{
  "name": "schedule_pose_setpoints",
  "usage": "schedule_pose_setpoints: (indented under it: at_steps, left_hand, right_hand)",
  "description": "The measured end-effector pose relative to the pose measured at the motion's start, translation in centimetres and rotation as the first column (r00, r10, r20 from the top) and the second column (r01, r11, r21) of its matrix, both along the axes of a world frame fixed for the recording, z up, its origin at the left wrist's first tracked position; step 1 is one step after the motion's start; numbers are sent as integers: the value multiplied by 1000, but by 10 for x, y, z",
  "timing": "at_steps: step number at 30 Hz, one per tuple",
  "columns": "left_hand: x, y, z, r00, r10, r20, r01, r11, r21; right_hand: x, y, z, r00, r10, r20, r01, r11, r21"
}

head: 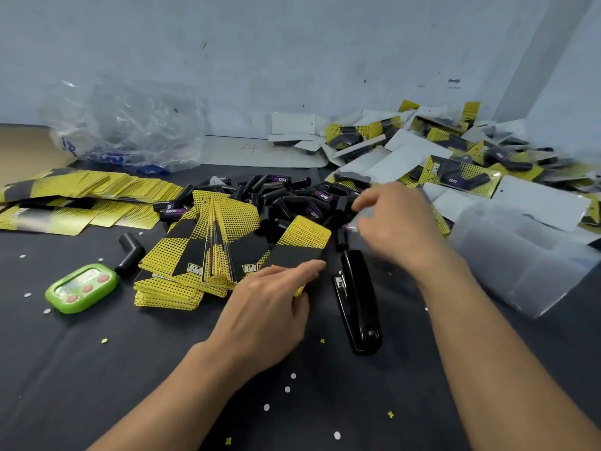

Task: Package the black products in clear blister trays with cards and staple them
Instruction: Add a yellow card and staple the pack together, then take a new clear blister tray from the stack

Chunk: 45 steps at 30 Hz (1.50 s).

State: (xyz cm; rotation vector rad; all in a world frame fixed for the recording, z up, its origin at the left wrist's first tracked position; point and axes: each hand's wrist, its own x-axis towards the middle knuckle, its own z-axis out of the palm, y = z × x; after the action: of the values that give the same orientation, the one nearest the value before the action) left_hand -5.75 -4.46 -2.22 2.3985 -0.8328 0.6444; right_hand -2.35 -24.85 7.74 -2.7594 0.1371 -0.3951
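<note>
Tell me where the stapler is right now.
In the head view, the black stapler lies on the dark table just right of centre, between the left hand and the right forearm.

The left hand [266, 307] and right hand [396, 222] are bare, like both forearms [507, 353] up to the frame's edge.

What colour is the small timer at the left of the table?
The timer is bright green, in the head view.

At frame centre the left hand [270, 307] pinches a yellow-black card [304, 242]; the blurred right hand [396, 222] is at the black products [286, 196], a stapler [357, 301] lying between the hands.
</note>
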Motion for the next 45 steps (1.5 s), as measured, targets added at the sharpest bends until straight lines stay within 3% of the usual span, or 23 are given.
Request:
schedule_pose_setpoints:
  at_steps: [3,6,10,13,18,20,25,31,34,36,38,42,45]
  left_hand:
    - [4,1,-3,987,85,-135,-77,995,63]
    - [8,4,-6,975,141,-173,-131,989,64]
    - [9,2,-9,974,124,-187,-110,990,83]
    - [12,2,-10,971,132,-202,-119,990,76]
    - [14,1,-10,968,114,-223,-97,992,84]
    - [14,0,-9,969,105,-224,-88,993,82]
    - [13,1,-8,969,97,-226,-83,994,72]
    - [14,2,-9,967,106,-231,-95,994,56]
    - [15,2,-10,966,107,-235,-98,994,50]
    - [14,2,-10,964,107,-242,-99,994,44]
    - [14,3,-10,965,106,-241,-101,994,33]
    - [14,2,-11,966,103,-235,-102,995,18]
    - [13,1,-9,968,103,-228,-108,994,-10]
  right_hand:
    - [-3,-10,-24,975,-66,-214,33,988,-153]
    - [-7,-14,-44,995,-62,-78,46,980,-195]
    - [-17,-19,-49,995,-104,0,104,993,-49]
    - [-22,-24,-50,988,-154,-8,154,988,-27]
    - [-12,-31,-48,999,16,42,-23,987,157]
    - [1,-33,-45,995,27,91,-35,995,90]
    - [29,-23,-47,976,124,-177,-146,982,-120]
    - [18,-51,-49,983,-66,-170,7,946,-325]
    - [13,-52,-50,982,-53,-179,-13,937,-349]
    - [8,-49,-49,985,-11,-169,-41,952,-303]
    - [-2,-48,-46,998,-13,-64,4,990,-142]
    - [-25,-64,-44,939,-240,244,248,969,0]
    - [-42,-71,-58,935,-319,157,298,944,143]
